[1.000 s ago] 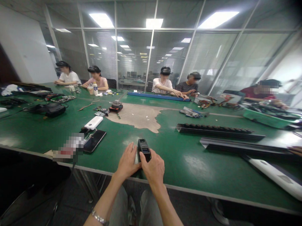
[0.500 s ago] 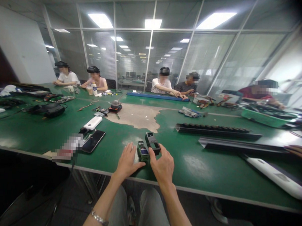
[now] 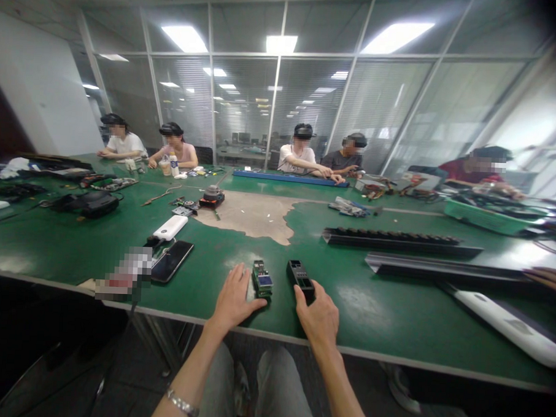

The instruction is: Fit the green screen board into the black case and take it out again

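A green circuit board assembly (image 3: 262, 280) with a small dark screen stands on the green table (image 3: 172, 308) in front of me. Beside it, on the left, my left hand (image 3: 235, 296) lies with fingers stretched out and apart. Its thumb reaches to the board's near end; whether it touches cannot be made out. My right hand (image 3: 318, 313) grips the near end of a black plastic housing (image 3: 299, 279) with rectangular cutouts, between thumb and fingers. The housing is a little to the right of the board, apart from it.
Left of me lie a black phone (image 3: 173, 261), a white power bank (image 3: 171, 227) and cables. Black metal channels (image 3: 441, 270) and a long white device (image 3: 507, 323) are on the right. Further back are a green basket (image 3: 494, 219) and several seated people.
My right hand has moved the black housing to the right, away from the circuit board, widening the gap between them. My left hand and the board have stayed in place.
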Motion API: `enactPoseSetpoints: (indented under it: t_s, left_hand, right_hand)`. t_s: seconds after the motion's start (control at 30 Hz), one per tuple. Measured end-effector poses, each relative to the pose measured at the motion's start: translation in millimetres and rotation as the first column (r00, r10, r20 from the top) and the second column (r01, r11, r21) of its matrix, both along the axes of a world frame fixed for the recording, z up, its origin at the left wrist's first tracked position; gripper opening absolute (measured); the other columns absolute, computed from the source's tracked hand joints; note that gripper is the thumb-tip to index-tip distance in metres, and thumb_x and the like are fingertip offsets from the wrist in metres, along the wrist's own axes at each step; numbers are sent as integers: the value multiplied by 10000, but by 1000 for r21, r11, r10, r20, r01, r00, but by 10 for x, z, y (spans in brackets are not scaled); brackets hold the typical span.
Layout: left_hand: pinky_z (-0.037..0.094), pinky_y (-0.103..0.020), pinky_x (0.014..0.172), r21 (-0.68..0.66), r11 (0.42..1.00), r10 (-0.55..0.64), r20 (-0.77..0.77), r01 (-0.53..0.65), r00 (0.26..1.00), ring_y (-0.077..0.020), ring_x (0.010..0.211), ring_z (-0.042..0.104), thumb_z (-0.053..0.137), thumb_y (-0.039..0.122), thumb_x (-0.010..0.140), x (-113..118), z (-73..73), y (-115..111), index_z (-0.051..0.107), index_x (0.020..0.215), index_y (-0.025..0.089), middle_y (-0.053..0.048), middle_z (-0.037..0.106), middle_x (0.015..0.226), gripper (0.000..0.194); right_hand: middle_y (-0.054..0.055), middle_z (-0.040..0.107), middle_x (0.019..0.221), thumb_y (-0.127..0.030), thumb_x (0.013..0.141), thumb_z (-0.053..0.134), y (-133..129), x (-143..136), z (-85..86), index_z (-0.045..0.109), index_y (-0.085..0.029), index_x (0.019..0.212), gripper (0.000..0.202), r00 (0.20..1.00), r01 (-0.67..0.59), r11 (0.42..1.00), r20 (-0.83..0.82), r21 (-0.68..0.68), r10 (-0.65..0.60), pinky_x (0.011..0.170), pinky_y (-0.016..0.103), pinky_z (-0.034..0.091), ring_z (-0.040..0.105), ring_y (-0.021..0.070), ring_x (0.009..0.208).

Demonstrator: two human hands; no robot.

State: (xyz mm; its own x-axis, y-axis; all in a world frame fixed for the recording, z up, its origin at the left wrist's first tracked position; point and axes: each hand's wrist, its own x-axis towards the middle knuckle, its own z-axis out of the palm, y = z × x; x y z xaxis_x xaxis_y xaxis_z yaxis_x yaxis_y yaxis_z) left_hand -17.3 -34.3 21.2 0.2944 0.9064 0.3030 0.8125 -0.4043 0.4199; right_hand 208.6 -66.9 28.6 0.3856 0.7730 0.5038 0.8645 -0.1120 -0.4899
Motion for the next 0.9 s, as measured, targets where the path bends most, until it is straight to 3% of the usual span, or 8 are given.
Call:
enactPoseSetpoints:
  t_s: [0.13, 0.4, 0.6, 0.9]
  left_hand:
    - [207, -467, 1182, -2, 1000, 0, -5, 0, 1000, -326, 1452, 208, 568, 727, 760, 1, 2, -4, 381, 1433, 108, -186, 268, 1556, 934]
    - [204, -469, 1182, 1, 1000, -1, -23, 1, 1000, -331, 1449, 212, 554, 744, 760, 4, -5, 4, 380, 1430, 82, -205, 262, 1553, 958]
    - [211, -472, 1178, -9, 1000, 4, -13, -4, 1000, -327, 1450, 212, 560, 733, 764, 1, -10, 6, 368, 1446, 112, -189, 251, 1560, 942]
    - [217, -491, 1171, -5, 1000, 0, 14, 0, 1000, -334, 1448, 215, 569, 714, 771, -1, 2, -11, 392, 1434, 137, -176, 274, 1555, 896]
  right_hand:
    - [132, 692, 1011, -480, 865, 504, -7, 3, -40, 591, -135, 1196, 486, 1000, 24, 999, -10, -41, -25, 842, 349, 432, 642, 268, 937]
    - [217, 614, 1221, -522, 827, 556, -3, 19, -114, 439, -26, 1368, 743, 998, 54, 997, 34, -63, -52, 917, 378, 424, 590, 314, 1101]
    - [227, 622, 1199, -566, 833, 539, -20, 18, -121, 480, -26, 1332, 738, 999, 46, 998, 28, -47, -45, 930, 381, 417, 576, 321, 1128]
    - [198, 657, 1127, -597, 820, 539, 0, 20, -65, 492, -67, 1329, 736, 998, 56, 996, -36, -72, -59, 870, 370, 431, 622, 310, 1016]
